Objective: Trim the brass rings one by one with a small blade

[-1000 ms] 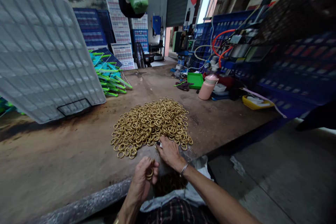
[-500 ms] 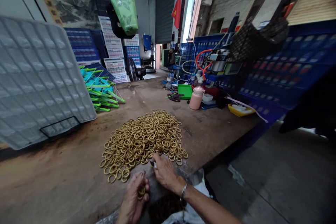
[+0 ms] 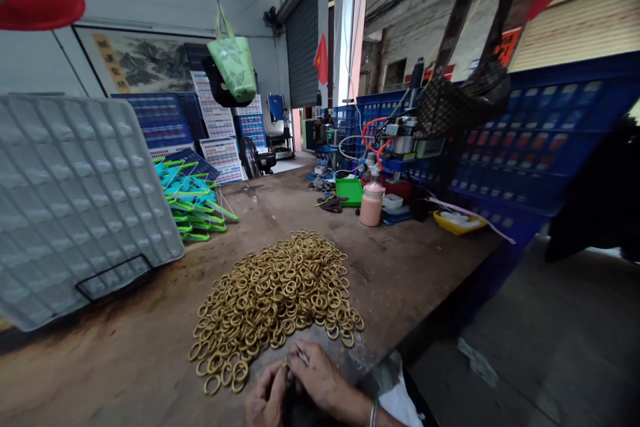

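Hands have come together since the earlier frame: left hand (image 3: 267, 395) now meets right hand (image 3: 321, 373) at the near edge of the worktable (image 3: 400, 280). Left fingers pinched, contents too hidden to tell; right fingers closed on a small tool (image 3: 303, 358), type unclear. Brass-coloured rings (image 3: 280, 293) heaped just beyond both hands. Bare tabletop left of the heap, more on its right up to the side edge; pink bottle (image 3: 371, 205) well behind, yellow tray (image 3: 459, 221) near that edge. Characters on the wall painting (image 3: 155, 61) too small to read.
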